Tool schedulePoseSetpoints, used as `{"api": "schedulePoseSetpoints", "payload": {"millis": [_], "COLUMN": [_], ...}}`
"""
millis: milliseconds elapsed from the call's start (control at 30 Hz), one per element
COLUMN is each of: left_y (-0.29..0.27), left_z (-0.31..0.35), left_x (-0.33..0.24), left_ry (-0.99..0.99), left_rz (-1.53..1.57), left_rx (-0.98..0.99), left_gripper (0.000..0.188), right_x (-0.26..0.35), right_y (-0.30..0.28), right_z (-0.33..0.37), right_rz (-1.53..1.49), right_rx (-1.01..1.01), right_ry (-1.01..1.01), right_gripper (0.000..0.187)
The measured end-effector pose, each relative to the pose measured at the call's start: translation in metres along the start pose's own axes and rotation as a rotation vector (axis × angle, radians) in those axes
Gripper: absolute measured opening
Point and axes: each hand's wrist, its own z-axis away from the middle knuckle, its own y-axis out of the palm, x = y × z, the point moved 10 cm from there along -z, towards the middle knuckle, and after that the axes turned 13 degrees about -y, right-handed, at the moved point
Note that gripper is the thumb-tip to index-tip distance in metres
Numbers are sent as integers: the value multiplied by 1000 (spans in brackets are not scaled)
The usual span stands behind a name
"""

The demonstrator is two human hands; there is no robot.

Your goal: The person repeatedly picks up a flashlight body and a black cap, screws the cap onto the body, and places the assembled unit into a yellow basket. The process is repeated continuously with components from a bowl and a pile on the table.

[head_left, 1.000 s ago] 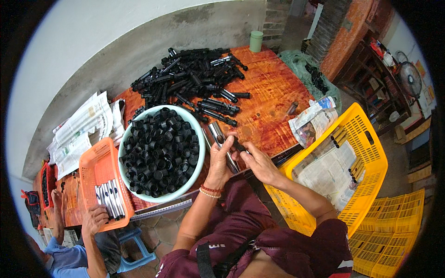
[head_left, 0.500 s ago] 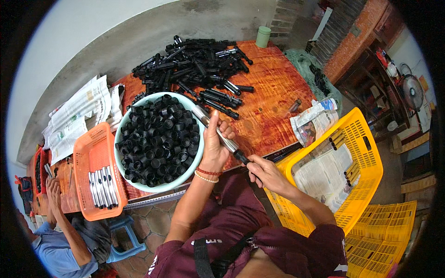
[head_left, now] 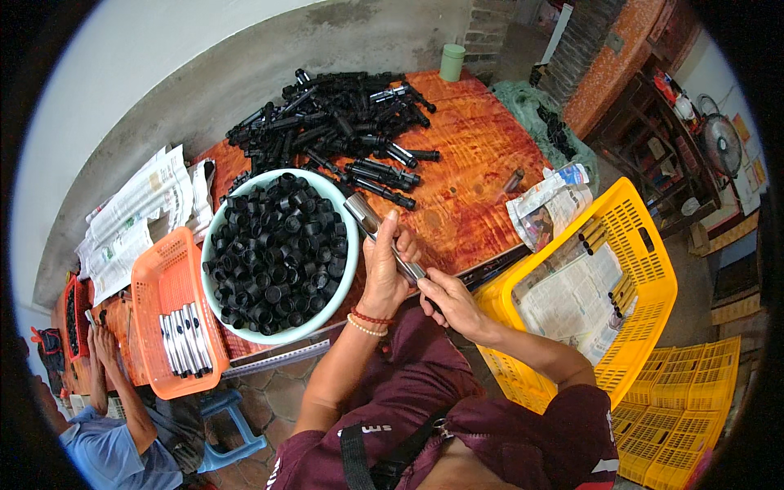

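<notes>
My left hand (head_left: pixel 385 265) is wrapped round a shiny metal tube (head_left: pixel 362 212), whose upper end sticks out toward the bowl. At the tube's lower end, the fingers of my right hand (head_left: pixel 449 300) are closed on a black end piece (head_left: pixel 433 305), mostly hidden by those fingers. Just left of the tube stands a pale green bowl (head_left: pixel 327 184) heaped with short black caps (head_left: pixel 278 253). Behind it, a pile of black cylindrical parts (head_left: pixel 327 122) lies on the reddish wooden table (head_left: pixel 474 163).
An orange basket (head_left: pixel 151 327) holds several silver tubes (head_left: pixel 186 339). At right, a yellow crate (head_left: pixel 663 302) lined with newspaper (head_left: pixel 572 298) holds a few tubes. A co-worker's hands (head_left: pixel 102 351) work at far left. A green canister (head_left: pixel 452 63) stands at the back.
My right hand has moved up against the tube's lower end; the black piece that showed between them is now mostly covered. The co-worker's hands have lowered. The whole view has shifted slightly.
</notes>
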Motion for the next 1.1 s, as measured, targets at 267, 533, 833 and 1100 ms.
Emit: {"api": "schedulePoseSetpoints", "payload": {"millis": [267, 533, 833, 1100], "left_y": [2, 8, 4, 1], "left_z": [2, 2, 3, 3], "left_x": [0, 3, 4, 6], "left_ry": [-11, 3, 66, 59], "left_rz": [-79, -105, -117, -82], "left_rx": [-10, -7, -95, -57], "left_gripper": [29, 29, 31, 29], "right_x": [-9, -16, -12, 0], "right_y": [4, -1, -15, -15], "right_z": [3, 4, 2, 4], "right_rz": [-114, -83, 107, 168], "right_rx": [39, -17, -155, -154], "right_ry": [14, 43, -30, -64], "right_gripper": [27, 29, 30, 30]}}
